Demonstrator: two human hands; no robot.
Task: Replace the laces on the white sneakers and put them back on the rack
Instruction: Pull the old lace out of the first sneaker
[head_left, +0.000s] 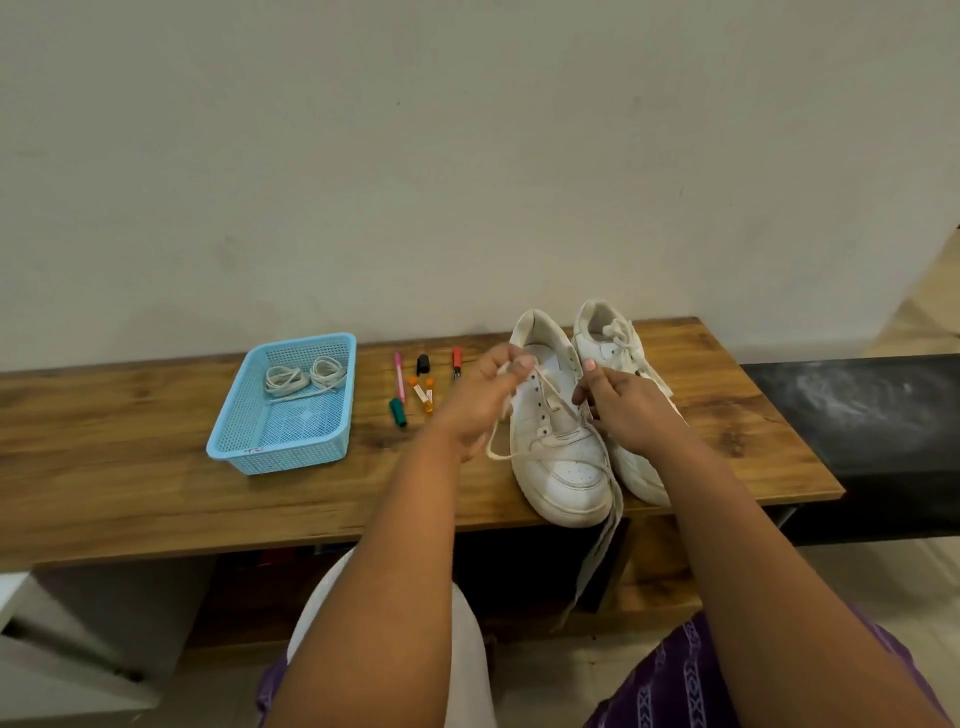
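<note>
The left hand (485, 400) has its fingers (519, 364) curled, pinching the lace (540, 387) above the eyelets of the nearer-left sneaker (558, 447). The right hand (623, 405) curls its fingers round the same sneaker's right side, thumb up; whether it also holds the lace cannot be told, as the hand hides that part. The lace loops out left of the shoe and one end trails over the worktop's (363, 493) near edge, hanging down. The second sneaker (623, 358), touching the first on its right, is partly covered by the right hand and wrist, its lace bunched at the far end.

Left of the shoes lie scattered markers (399, 382) and loose caps, close to the left wrist. Further left stands a blue basket (244, 441) holding two coiled laces (301, 376). The sneaker's toe sits at the near edge. Open wood lies near-left of the basket; the wall runs along the far edge.
</note>
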